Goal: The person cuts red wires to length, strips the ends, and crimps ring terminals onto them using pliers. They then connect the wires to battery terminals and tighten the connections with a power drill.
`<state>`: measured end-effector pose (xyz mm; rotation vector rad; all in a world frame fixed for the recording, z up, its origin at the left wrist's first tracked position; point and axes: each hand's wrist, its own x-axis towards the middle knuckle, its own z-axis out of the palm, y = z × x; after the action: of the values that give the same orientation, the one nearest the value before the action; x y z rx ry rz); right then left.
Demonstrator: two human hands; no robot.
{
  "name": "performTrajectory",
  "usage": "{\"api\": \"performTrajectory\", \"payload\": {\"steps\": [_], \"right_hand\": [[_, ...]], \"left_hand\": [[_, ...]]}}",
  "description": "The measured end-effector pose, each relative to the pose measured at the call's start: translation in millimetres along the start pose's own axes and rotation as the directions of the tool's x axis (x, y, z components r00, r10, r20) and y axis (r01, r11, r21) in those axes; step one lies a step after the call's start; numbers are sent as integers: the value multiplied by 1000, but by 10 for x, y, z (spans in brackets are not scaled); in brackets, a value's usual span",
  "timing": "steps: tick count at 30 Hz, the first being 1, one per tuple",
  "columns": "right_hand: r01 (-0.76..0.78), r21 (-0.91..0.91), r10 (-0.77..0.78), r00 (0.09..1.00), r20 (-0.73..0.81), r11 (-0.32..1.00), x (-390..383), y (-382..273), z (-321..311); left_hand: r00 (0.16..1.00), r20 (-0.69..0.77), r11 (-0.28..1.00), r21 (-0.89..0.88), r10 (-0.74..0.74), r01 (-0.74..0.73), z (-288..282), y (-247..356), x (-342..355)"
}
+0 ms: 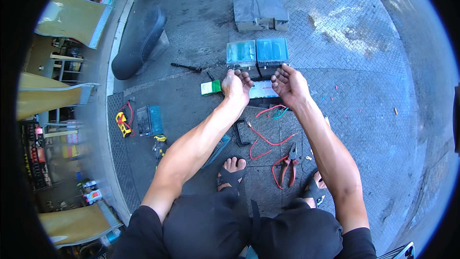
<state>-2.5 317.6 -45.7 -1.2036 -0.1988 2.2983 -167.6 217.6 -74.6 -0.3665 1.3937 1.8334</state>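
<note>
Two batteries with blue-green tops stand side by side in front of me, the left battery [241,52] and the right battery [272,50]. My left hand [235,85] is at the near left corner of the left one, fingers curled in; what they pinch there is hidden. At the near right corner of the other, my right hand [291,86] has its fingertips against the terminal area, the remaining fingers curled; I cannot make out anything in them. Between my wrists lies a white and blue box [264,89]. A green and white small box [211,88] sits left of my left hand.
A grey battery-like case [261,7] stands beyond. Pliers [289,164], red wires [272,140] and a black bracket [241,133] lie near my feet. Leftward are a motorbike seat [141,43], a black-handled tool [186,67], a yellow meter [123,123] and another battery [150,120].
</note>
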Motion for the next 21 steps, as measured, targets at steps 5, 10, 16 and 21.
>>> {"api": "performTrajectory", "payload": {"steps": [5,10,16,21], "right_hand": [[45,-130,-47,999,-16,991,55,12,-21],[125,-353,-180,975,-127,927,70,6,48],[155,-698,-325,939,-117,699,-31,-95,164],[76,-592,-237,951,-199,803,-54,-105,243]], "left_hand": [[996,35,987,-136,-83,87,-75,92,-22],[986,146,988,-117,-79,97,-174,166,6],[985,153,996,-20,-80,84,-858,300,-317],[972,191,905,374,138,-202,-1310,605,-54]]}}
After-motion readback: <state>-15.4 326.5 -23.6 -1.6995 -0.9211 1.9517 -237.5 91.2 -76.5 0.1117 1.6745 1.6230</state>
